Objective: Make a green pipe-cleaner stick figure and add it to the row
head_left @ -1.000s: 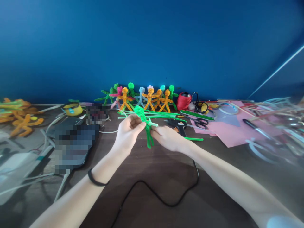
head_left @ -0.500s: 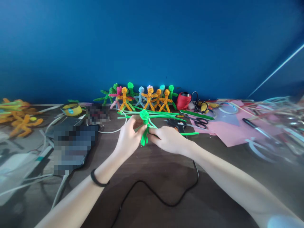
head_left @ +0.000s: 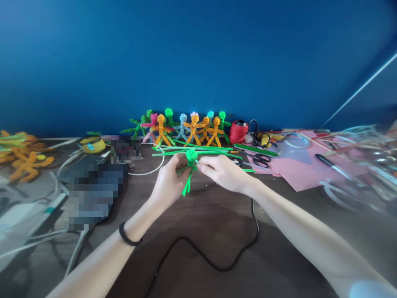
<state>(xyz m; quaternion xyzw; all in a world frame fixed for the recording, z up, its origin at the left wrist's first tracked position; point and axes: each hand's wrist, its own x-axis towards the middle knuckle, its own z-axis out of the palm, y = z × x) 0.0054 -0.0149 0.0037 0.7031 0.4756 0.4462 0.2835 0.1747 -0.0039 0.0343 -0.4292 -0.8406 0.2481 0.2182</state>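
A green pipe-cleaner figure [head_left: 191,156] with a coiled round head is held above the desk, its loose green ends hanging below. My left hand [head_left: 170,178] is closed around its body, thumb and fingers just under the head. Beside it, my right hand [head_left: 221,173] pinches a green pipe-cleaner strand near the neck; the fingers hide most of the strand. Behind both hands lie several straight green pipe cleaners [head_left: 214,149]. Farther back, several finished pipe-cleaner figures [head_left: 194,128] in orange, green, pink and blue stand against the blue wall.
A black cable [head_left: 217,269] winds across the dark desk [head_left: 186,231] in front. To the right are scissors [head_left: 262,159], pink sheets [head_left: 297,174] and a black marker [head_left: 328,163]. A blurred-out dark device [head_left: 96,194] and more orange figures [head_left: 31,165] lie left.
The green figure's head has dropped slightly and tilted toward me. My right hand has risen from the lower body to the neck, and its forearm now hides the glue gun.
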